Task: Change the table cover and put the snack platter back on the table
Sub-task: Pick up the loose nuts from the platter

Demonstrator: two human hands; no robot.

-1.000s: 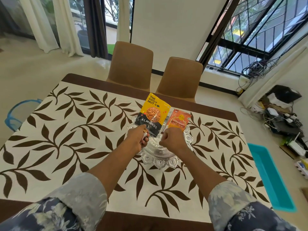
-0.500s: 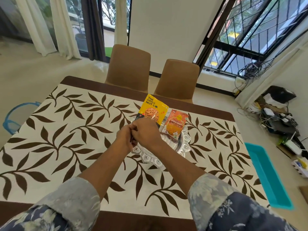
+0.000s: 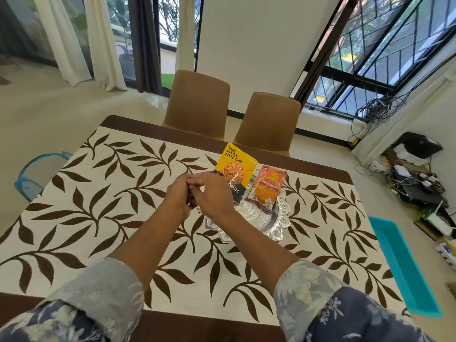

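A cream table cover (image 3: 103, 193) with a brown leaf print lies spread over the dark table. A silver snack platter (image 3: 276, 225) with a scalloped rim rests on it, right of centre. Two packets lean in the platter: a yellow almond packet (image 3: 234, 169) and an orange snack packet (image 3: 267, 186). My left hand (image 3: 176, 196) and my right hand (image 3: 213, 193) are joined just above the platter's left edge, their curled fingers touching each other. No object shows between them. The right hand hides the almond packet's lower left corner and part of the platter.
Two tan chairs (image 3: 197, 104) (image 3: 267, 122) stand pushed in at the far side. A turquoise tray (image 3: 404, 267) lies on the floor to the right, a blue stool (image 3: 32, 176) to the left. Cables and devices (image 3: 417, 178) are heaped by the right wall.
One second ago my hands were apart at the platter's near rim. The right hand has moved left to meet the left hand, and both have come off the platter.
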